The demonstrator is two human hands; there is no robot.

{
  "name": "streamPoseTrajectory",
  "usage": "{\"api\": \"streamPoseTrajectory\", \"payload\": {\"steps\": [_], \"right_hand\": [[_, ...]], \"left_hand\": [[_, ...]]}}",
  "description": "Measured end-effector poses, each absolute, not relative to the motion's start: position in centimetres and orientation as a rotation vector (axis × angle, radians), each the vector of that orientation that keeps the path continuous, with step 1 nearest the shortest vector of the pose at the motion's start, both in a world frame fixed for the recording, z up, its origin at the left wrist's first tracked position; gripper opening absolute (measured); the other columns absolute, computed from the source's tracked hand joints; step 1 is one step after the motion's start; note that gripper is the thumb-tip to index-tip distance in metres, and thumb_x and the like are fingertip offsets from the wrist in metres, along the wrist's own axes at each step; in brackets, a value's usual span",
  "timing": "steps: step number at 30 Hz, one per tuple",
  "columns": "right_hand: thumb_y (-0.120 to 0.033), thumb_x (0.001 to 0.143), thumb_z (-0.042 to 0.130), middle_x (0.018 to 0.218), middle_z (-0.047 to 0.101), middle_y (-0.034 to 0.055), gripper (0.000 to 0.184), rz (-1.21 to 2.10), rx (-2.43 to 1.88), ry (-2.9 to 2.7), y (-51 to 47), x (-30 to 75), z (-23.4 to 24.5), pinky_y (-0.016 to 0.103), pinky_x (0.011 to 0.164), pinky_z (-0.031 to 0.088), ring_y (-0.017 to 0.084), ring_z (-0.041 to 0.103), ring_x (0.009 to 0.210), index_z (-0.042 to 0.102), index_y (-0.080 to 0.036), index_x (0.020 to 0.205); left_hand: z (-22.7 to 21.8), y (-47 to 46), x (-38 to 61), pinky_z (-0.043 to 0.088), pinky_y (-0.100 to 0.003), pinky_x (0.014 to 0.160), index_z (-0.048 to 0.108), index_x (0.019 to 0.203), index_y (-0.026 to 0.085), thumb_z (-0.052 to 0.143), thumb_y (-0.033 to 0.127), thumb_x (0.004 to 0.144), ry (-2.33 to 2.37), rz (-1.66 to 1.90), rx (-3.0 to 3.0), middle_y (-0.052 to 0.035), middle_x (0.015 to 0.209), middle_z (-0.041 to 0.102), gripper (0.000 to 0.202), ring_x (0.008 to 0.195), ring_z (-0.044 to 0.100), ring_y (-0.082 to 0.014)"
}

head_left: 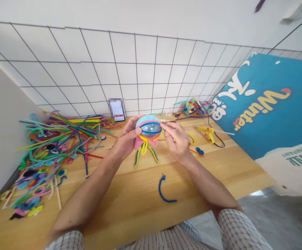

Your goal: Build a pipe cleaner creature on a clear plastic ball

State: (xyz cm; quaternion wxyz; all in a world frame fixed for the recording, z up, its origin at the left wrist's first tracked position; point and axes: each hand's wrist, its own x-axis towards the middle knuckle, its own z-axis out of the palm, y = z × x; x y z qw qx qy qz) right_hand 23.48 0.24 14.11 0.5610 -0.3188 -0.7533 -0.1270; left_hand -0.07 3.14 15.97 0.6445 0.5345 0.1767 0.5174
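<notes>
Item, in hand: one domed craft figure (149, 128), held up over the middle of the counter (203, 187). Clear window, blue pipe-cleaner rim, light-blue crown, pink lower parts, yellow and orange loops beneath.

Left hand (126, 143): fingers closed about the figure's left side, thumb at the front by the rim.

Right hand (177, 139): fingers narrowed to a pinch at the right end of the blue rim; whether a small piece sits between the fingertips cannot be told.

Below the figure: one hand tool with green-and-yellow handles (154, 155), handles spread toward the wearer, head hidden.

Counter front, between the forearms: one curved blue pipe cleaner (160, 191), lying loose.

Right of the right hand: one yellow glue gun (208, 134), lying down, pale stick at its rear; nearer, a small dark-blue piece (199, 151).

Rear right: one clear bag of coloured bits (196, 106).

Rear, near the wall: one smartphone (117, 110), upright, screen lit, partly pixelated.

Left: one heap of assorted pipe cleaners (82, 122); nearer, mixed small craft pieces (33, 189).

Far right: one blue board lettered "Winter" (278, 83), tilted.
</notes>
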Motion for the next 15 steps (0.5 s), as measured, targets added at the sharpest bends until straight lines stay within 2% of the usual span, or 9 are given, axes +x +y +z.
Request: {"api": "streamPoseTrajectory", "payload": {"steps": [4,10,15], "right_hand": [[-0.018,0.114,0.057,0.119,0.082,0.0105,0.043,-0.327,-0.8,-1.752,0.3,23.44,13.89,0.044,0.091,0.07,0.025,0.081,0.109,0.082,-0.03,0.147],[-0.014,0.112,0.058,0.116,0.081,0.0083,0.046,-0.262,-0.757,-1.752,0.34,23.36,13.89,0.038,0.087,0.068,0.022,0.079,0.105,0.08,-0.029,0.15],[-0.018,0.113,0.058,0.123,0.086,0.01,0.041,-0.285,-0.794,-1.738,0.49,22.98,13.81,0.046,0.097,0.071,0.026,0.084,0.111,0.08,-0.028,0.146]], "left_hand": [[15.68,3.43,0.03,0.066,-0.043,0.107,0.071,0.139,0.031,0.096,0.053,0.09,0.401,1.163,1.202,-0.0079,0.142,0.081,0.059,0.127,0.08,-0.0307],[15.25,3.63,0.45,0.066,-0.043,0.107,0.072,0.139,0.03,0.098,0.053,0.088,0.43,1.166,1.139,-0.0076,0.141,0.082,0.061,0.126,0.081,-0.0307],[15.11,3.76,0.47,0.066,-0.044,0.109,0.072,0.138,0.031,0.096,0.056,0.089,0.436,1.175,1.162,-0.0072,0.147,0.08,0.06,0.13,0.08,-0.032]]}}
